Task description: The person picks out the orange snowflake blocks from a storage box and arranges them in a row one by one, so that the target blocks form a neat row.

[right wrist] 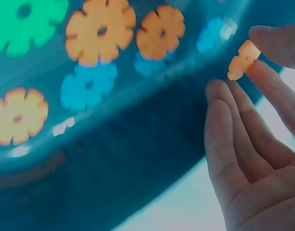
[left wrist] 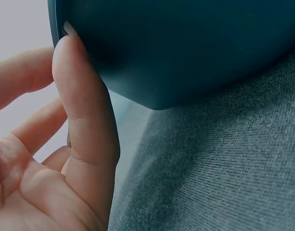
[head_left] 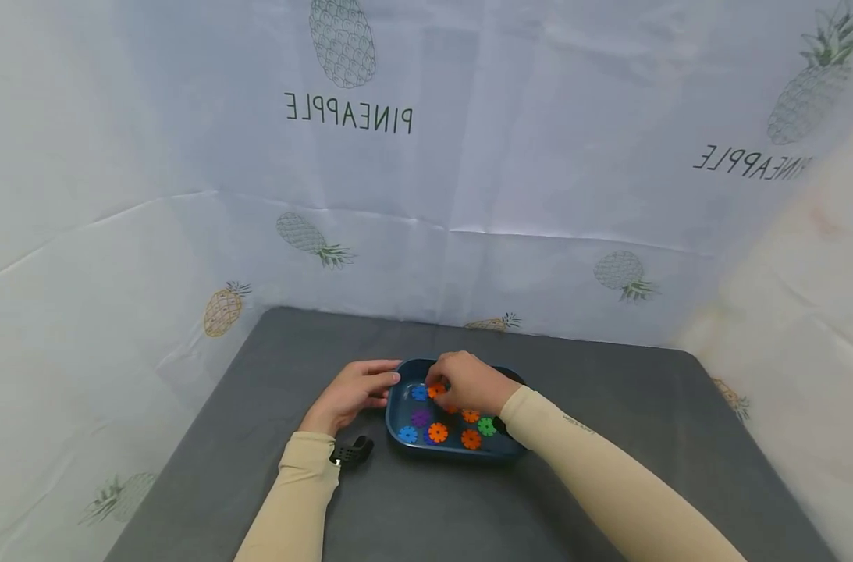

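A dark blue tray holds several notched, flower-shaped plastic discs, among them a green disc, a purple disc and a blue disc. My left hand is at the tray's left end; in the left wrist view its thumb lies against the outer wall by the rim, with the fingers partly hidden behind. Over the tray, my right hand pinches an orange disc between thumb and forefinger. Its other fingers are bent near the tray wall.
The tray stands on a dark grey table. A black strap is at the left wrist. White cloth printed with pineapples hangs behind the table and along both sides.
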A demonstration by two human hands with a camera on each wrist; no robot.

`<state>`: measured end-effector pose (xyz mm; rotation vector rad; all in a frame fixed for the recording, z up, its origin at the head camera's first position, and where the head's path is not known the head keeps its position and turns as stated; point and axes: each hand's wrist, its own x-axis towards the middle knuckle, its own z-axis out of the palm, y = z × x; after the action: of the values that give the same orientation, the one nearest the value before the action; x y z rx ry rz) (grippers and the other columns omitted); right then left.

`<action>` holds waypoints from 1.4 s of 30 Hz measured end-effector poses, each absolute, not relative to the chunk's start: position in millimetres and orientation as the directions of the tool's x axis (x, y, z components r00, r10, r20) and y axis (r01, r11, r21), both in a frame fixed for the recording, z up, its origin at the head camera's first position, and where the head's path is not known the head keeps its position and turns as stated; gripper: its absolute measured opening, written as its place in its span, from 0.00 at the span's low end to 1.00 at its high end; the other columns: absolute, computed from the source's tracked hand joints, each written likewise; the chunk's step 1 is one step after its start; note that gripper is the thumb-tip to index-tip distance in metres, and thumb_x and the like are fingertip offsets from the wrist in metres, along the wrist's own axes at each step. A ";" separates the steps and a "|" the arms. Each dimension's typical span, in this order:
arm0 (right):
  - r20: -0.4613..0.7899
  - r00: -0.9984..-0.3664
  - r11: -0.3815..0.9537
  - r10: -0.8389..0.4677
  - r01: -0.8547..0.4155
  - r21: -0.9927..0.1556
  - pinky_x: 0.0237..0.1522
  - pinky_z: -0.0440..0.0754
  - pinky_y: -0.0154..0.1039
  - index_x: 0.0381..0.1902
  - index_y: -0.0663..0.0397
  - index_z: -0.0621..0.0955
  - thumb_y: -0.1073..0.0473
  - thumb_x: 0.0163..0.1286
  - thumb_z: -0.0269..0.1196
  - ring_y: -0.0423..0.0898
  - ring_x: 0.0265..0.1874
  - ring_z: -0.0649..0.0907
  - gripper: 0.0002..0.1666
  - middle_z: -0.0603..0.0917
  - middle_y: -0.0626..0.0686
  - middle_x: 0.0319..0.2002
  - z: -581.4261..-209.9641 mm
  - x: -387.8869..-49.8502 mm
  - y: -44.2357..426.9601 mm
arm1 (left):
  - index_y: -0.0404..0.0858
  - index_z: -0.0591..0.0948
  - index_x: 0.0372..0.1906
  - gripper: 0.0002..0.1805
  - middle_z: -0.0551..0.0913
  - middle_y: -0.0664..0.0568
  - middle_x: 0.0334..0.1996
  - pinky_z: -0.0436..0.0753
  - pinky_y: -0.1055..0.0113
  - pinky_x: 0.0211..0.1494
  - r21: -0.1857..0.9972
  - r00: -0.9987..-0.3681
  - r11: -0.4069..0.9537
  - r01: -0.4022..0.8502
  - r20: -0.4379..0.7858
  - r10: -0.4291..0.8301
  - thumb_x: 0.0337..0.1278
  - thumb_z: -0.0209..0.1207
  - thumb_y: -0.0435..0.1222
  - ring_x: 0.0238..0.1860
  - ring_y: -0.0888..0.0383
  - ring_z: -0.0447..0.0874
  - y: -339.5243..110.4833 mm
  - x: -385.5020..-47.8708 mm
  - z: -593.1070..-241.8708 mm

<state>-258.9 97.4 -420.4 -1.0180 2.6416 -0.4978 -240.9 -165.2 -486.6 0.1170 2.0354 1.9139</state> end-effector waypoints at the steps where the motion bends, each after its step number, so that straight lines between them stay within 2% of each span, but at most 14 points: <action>1: -0.115 -0.722 0.691 -0.682 -0.585 -0.425 0.55 0.88 0.45 0.57 0.51 0.90 0.59 0.74 0.72 0.47 0.49 0.85 0.15 0.88 0.49 0.52 -417.8 -258.4 100.3 | 0.39 0.80 0.75 0.29 0.88 0.45 0.52 0.89 0.66 0.45 0.981 -0.938 0.086 -0.175 -0.193 0.287 0.74 0.68 0.43 0.38 0.58 0.84 -166.5 -241.1 -487.5; 4: -0.088 -0.739 0.683 -0.668 -0.561 -0.467 0.56 0.88 0.47 0.58 0.53 0.90 0.61 0.73 0.73 0.49 0.50 0.86 0.17 0.88 0.50 0.53 -411.7 -257.1 110.3 | 0.40 0.79 0.75 0.30 0.87 0.45 0.52 0.89 0.66 0.45 0.979 -0.940 0.091 -0.185 -0.203 0.272 0.74 0.68 0.43 0.37 0.57 0.83 -170.8 -241.4 -489.4; 9: -0.040 -0.797 0.686 -0.602 -0.492 -0.536 0.54 0.89 0.43 0.60 0.55 0.89 0.63 0.73 0.73 0.46 0.47 0.86 0.19 0.88 0.49 0.53 -408.0 -254.0 133.0 | 0.40 0.78 0.77 0.31 0.86 0.47 0.49 0.89 0.67 0.44 0.975 -0.941 0.098 -0.202 -0.220 0.256 0.74 0.68 0.43 0.37 0.58 0.82 -179.0 -242.9 -491.1; 13: -0.017 -0.854 0.673 -0.519 -0.396 -0.624 0.53 0.89 0.43 0.61 0.53 0.88 0.60 0.73 0.74 0.44 0.47 0.86 0.20 0.88 0.48 0.53 -408.2 -250.2 154.0 | 0.40 0.76 0.78 0.32 0.83 0.49 0.46 0.88 0.67 0.44 0.973 -0.943 0.100 -0.207 -0.226 0.246 0.75 0.67 0.43 0.37 0.58 0.81 -185.7 -243.9 -491.8; 18: 0.022 -0.906 0.655 -0.423 -0.322 -0.684 0.52 0.88 0.43 0.61 0.45 0.89 0.54 0.73 0.75 0.43 0.47 0.85 0.21 0.88 0.46 0.54 -412.1 -243.2 182.7 | 0.40 0.74 0.80 0.33 0.82 0.48 0.54 0.87 0.67 0.46 0.975 -0.941 0.100 -0.197 -0.216 0.261 0.77 0.65 0.44 0.38 0.58 0.80 -190.8 -243.4 -492.9; 23: 0.088 -0.935 0.633 -0.343 -0.300 -0.714 0.53 0.88 0.41 0.60 0.45 0.89 0.51 0.72 0.76 0.44 0.47 0.86 0.21 0.89 0.47 0.54 -422.1 -235.1 214.3 | 0.41 0.73 0.80 0.33 0.82 0.49 0.56 0.86 0.67 0.49 0.973 -0.936 0.103 -0.206 -0.227 0.270 0.78 0.65 0.45 0.39 0.59 0.80 -192.8 -244.0 -495.4; 31: 0.046 -0.975 0.624 -0.219 -0.176 -0.761 0.51 0.87 0.40 0.59 0.45 0.90 0.50 0.70 0.77 0.44 0.45 0.86 0.21 0.89 0.50 0.53 -453.0 -224.0 248.2 | 0.41 0.71 0.82 0.34 0.77 0.40 0.73 0.87 0.66 0.52 0.968 -0.930 0.118 -0.221 -0.246 0.272 0.79 0.64 0.46 0.44 0.60 0.86 -198.1 -244.1 -492.9; 35: 0.011 -0.980 0.620 -0.200 -0.135 -0.773 0.49 0.87 0.41 0.57 0.47 0.90 0.51 0.69 0.78 0.44 0.43 0.87 0.20 0.90 0.51 0.50 -470.1 -221.1 256.4 | 0.41 0.70 0.82 0.35 0.78 0.43 0.71 0.87 0.66 0.52 0.965 -0.925 0.118 -0.233 -0.258 0.281 0.78 0.64 0.47 0.44 0.61 0.86 -196.3 -244.8 -492.1; 42: 0.020 -0.983 0.646 -0.180 -0.134 -0.751 0.47 0.87 0.39 0.56 0.46 0.91 0.53 0.69 0.78 0.43 0.42 0.86 0.18 0.90 0.49 0.49 -484.7 -216.6 265.1 | 0.40 0.70 0.83 0.36 0.86 0.52 0.60 0.88 0.66 0.52 0.967 -0.917 0.117 -0.228 -0.253 0.308 0.79 0.63 0.47 0.44 0.61 0.87 -189.7 -247.5 -489.1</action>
<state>-216.6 265.1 -484.7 -0.2669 2.7991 -1.2701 -247.5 -189.7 -489.1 0.0779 2.0100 1.8539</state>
